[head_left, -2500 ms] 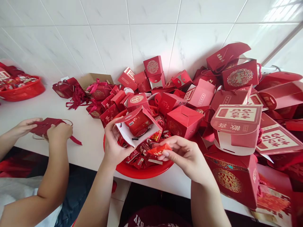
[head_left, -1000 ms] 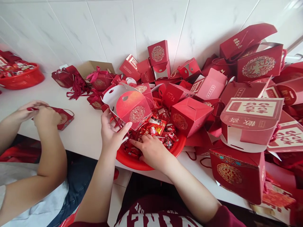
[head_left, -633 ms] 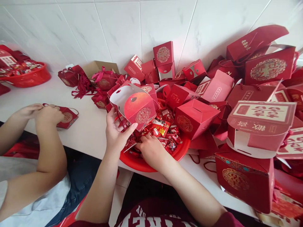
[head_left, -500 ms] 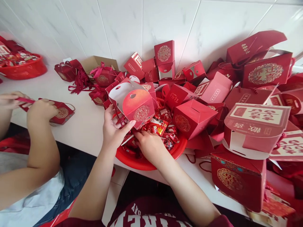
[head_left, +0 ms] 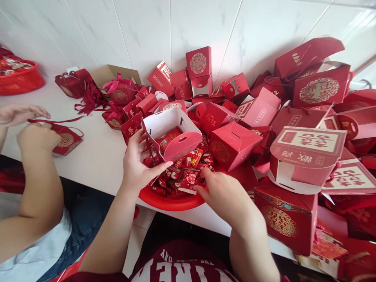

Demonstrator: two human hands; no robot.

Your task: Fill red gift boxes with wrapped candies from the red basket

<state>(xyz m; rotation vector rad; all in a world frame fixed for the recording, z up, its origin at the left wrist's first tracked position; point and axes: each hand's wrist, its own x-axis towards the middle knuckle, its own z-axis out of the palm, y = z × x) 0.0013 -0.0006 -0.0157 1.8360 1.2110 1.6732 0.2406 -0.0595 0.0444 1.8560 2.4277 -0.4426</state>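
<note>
My left hand (head_left: 136, 166) grips a red candy box (head_left: 182, 147) from its left side, above a red plastic basin (head_left: 173, 204). The box is tilted, its top flaps apart, and a red packet (head_left: 169, 138) lies inside the white interior. Wrapped candies (head_left: 188, 178) in red wrappers fill the basin. At the basin's right side my right hand (head_left: 226, 194) reaches in, thumb and fingers curled about a red wrapped candy (head_left: 201, 181); its fingertips are partly hidden among the sweets.
Many red boxes (head_left: 235, 145) are heaped to the right and along the tiled wall (head_left: 147, 31). On the left, another person's hands (head_left: 38, 135) work with a ribbon (head_left: 58, 120) over a closed box (head_left: 69, 140). A second red basin (head_left: 22, 82) stands at the far left.
My left hand has tipped the box, so its inside and the packet now show. My right hand has moved right within the basin, away from beneath the box. The co-worker's ribbon is drawn out.
</note>
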